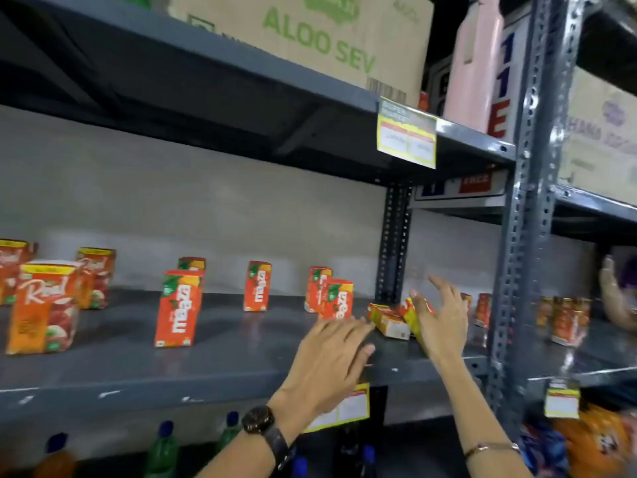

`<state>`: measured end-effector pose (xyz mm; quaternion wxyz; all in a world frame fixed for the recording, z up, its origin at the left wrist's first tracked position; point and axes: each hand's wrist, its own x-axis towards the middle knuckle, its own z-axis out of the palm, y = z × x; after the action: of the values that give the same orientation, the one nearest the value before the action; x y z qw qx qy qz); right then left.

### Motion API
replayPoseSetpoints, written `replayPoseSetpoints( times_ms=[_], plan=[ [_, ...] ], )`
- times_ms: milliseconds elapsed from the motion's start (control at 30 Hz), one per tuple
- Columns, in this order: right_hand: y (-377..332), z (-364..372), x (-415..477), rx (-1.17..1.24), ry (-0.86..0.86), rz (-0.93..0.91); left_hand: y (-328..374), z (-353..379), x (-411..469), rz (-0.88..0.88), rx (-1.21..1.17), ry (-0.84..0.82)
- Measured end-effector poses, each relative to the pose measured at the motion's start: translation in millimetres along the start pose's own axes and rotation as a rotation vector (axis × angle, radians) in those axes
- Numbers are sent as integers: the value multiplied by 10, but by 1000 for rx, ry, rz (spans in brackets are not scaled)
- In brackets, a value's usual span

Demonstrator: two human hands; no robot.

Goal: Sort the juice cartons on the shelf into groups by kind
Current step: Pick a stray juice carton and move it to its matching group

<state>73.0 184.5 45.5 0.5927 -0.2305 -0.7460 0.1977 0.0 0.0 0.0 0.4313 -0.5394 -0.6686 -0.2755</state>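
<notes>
Orange "Real" cartons (pixel 43 307) stand at the left of the grey shelf (pixel 138 367). Slim red "Maaza" cartons (pixel 177 308) stand spread along the middle, one (pixel 256 286) further back and two (pixel 339 298) near the right. Against the shelf's right post lie toppled small cartons (pixel 387 320). My left hand (pixel 327 363) hovers flat with fingers spread just left of the toppled cartons. My right hand (pixel 443 315) is open with its palm against a tilted yellow-edged carton (pixel 412 313); whether it grips it is unclear.
A perforated steel post (pixel 517 236) divides this bay from the one on the right, where more small cartons (pixel 565 317) stand and another person's hand (pixel 612 288) shows. A cardboard box (pixel 327 36) sits on the shelf above. Bottles (pixel 162 450) stand below.
</notes>
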Motion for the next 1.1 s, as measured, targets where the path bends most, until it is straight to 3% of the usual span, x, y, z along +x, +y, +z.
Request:
replayPoseSetpoints(
  times_ms=[133,333,567,733,867,1100],
  plan=[
    [432,-233,127,139,-294,260,142,258,-67,103,57,-165],
    [722,-245,239,302,-589,429,100,378,-78,129,118,-162],
    [835,-274,230,547,-524,485,132,373,-91,103,133,-167],
    [680,-392,65,675,-448,399,159,254,-85,57,105,-144],
    [299,-413,-38,782,-417,295,78,-20,-135,-12,70,-70],
    [-774,-65,-321,958,-527,128,-577,-913,-631,-156,112,17]
  ],
)
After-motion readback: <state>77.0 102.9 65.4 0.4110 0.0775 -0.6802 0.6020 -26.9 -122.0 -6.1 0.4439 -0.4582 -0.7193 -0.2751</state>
